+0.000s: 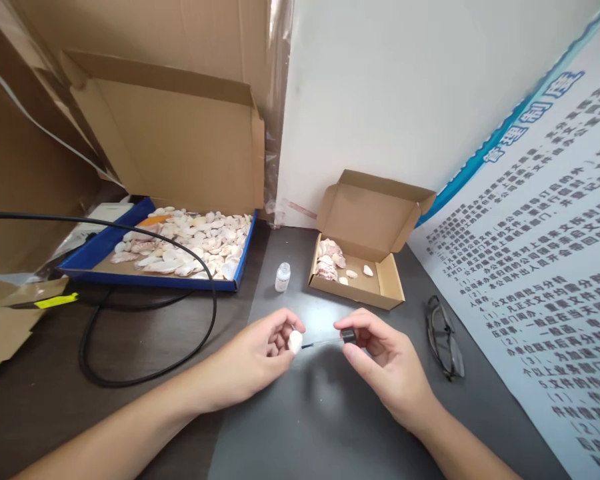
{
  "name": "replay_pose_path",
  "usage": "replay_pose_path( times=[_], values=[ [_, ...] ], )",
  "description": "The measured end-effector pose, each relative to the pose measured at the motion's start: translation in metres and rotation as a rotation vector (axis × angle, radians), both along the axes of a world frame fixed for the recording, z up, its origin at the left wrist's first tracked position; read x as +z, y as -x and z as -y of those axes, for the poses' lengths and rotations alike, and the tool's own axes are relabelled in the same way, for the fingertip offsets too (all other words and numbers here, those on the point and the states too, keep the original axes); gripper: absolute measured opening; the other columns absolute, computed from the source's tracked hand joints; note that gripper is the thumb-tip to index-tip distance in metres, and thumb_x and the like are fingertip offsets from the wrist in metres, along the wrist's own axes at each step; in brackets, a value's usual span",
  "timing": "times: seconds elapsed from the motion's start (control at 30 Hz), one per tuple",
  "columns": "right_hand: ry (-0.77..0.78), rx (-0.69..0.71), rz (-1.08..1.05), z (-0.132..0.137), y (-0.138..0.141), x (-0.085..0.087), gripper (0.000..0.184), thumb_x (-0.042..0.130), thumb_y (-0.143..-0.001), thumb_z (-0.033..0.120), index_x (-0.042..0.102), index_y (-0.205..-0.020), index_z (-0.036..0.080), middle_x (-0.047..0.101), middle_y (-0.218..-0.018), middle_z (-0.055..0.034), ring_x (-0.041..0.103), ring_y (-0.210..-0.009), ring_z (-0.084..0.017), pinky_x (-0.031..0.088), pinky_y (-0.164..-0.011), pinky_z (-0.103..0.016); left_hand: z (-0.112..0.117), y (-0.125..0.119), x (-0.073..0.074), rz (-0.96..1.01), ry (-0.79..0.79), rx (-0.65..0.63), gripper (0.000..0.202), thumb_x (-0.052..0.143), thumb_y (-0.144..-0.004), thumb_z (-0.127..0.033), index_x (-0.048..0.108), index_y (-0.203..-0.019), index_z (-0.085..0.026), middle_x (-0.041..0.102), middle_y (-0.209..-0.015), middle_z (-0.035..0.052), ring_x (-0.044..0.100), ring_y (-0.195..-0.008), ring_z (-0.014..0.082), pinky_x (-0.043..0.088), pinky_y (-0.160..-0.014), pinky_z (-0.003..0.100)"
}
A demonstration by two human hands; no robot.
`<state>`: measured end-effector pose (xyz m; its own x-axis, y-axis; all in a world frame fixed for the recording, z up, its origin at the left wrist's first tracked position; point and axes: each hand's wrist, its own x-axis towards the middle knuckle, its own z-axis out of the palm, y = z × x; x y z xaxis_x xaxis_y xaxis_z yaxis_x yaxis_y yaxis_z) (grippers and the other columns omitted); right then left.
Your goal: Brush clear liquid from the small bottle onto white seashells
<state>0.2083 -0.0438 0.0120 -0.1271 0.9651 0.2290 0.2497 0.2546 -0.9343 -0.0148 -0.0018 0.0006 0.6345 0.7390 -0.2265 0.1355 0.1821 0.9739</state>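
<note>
Small bottle (283,278) used as reference. White shell (295,342) pinched between thumb and fingers of left hand (255,361), just nearer and slightly right of bottle. Black cap (349,335) gripped by fingertips of right hand (387,361), nearer and further right of bottle; its thin rod (324,343) points at shell, contact can't be told. Shell judged light, stiff, probably brittle: best held lightly by edges. Cap best gripped round its sides; rod likely delicate.

On the right-hand poster (510,267), the blue-edged heading (535,115) reads "管理制度" above smaller Chinese lines (530,293).
</note>
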Motion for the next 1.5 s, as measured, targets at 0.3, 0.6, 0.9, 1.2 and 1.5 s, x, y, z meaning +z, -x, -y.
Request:
replay_pose_path(
  times=[0.3,0.6,0.9,1.2,1.5],
  values=[
    [-0.035,0.009,0.087,0.0021,0.0019,0.0011,0.019,0.067,-0.085,0.017,0.072,-0.100,0.027,0.058,-0.076,0.0014,0.053,-0.065,-0.014,0.045,-0.057,-0.023,0.0004,0.0022,0.0027,-0.123,-0.033,-0.044,0.023,0.057,-0.088,-0.026,0.052,-0.109,-0.020,0.040,-0.079,-0.0051,0.037,-0.073,0.0128,0.034,-0.068,0.025],
    [-0.020,0.003,0.119,0.0015,0.0040,0.0017,0.017,0.067,-0.085,0.018,0.072,-0.100,0.025,0.058,-0.077,-0.0002,0.054,-0.064,-0.014,0.046,-0.055,-0.024,-0.0002,0.0001,0.0071,-0.089,0.001,-0.042,0.026,0.056,-0.086,-0.026,0.053,-0.111,-0.017,0.042,-0.081,-0.0041,0.038,-0.074,0.0130,0.034,-0.069,0.026],
    [-0.005,-0.030,0.081,0.0015,0.0026,0.0055,0.014,0.066,-0.085,0.021,0.072,-0.097,0.024,0.058,-0.074,-0.0001,0.054,-0.061,-0.014,0.046,-0.052,-0.024,-0.0004,0.0019,0.0051,-0.064,-0.004,-0.041,0.025,0.058,-0.086,-0.026,0.053,-0.108,-0.019,0.042,-0.081,-0.0042,0.039,-0.076,0.0136,0.034,-0.072,0.027],
    [0.024,-0.014,0.121,0.0000,0.0036,0.0052,0.013,0.064,-0.084,0.022,0.072,-0.095,0.022,0.058,-0.074,-0.0009,0.053,-0.060,-0.014,0.047,-0.054,-0.025,-0.0016,0.0018,0.0041,-0.059,-0.018,-0.055,0.026,0.057,-0.086,-0.029,0.052,-0.109,-0.019,0.047,-0.086,-0.0021,0.042,-0.079,0.0148,0.036,-0.074,0.028],
    [0.028,-0.035,0.146,-0.0010,0.0015,0.0067,0.013,0.064,-0.084,0.024,0.072,-0.093,0.021,0.058,-0.074,-0.0016,0.053,-0.062,-0.015,0.046,-0.054,-0.025,-0.0009,0.0019,0.0037,-0.053,-0.013,-0.058,0.025,0.059,-0.085,-0.028,0.051,-0.107,-0.020,0.049,-0.088,-0.0018,0.046,-0.081,0.0154,0.036,-0.074,0.027]
  ],
)
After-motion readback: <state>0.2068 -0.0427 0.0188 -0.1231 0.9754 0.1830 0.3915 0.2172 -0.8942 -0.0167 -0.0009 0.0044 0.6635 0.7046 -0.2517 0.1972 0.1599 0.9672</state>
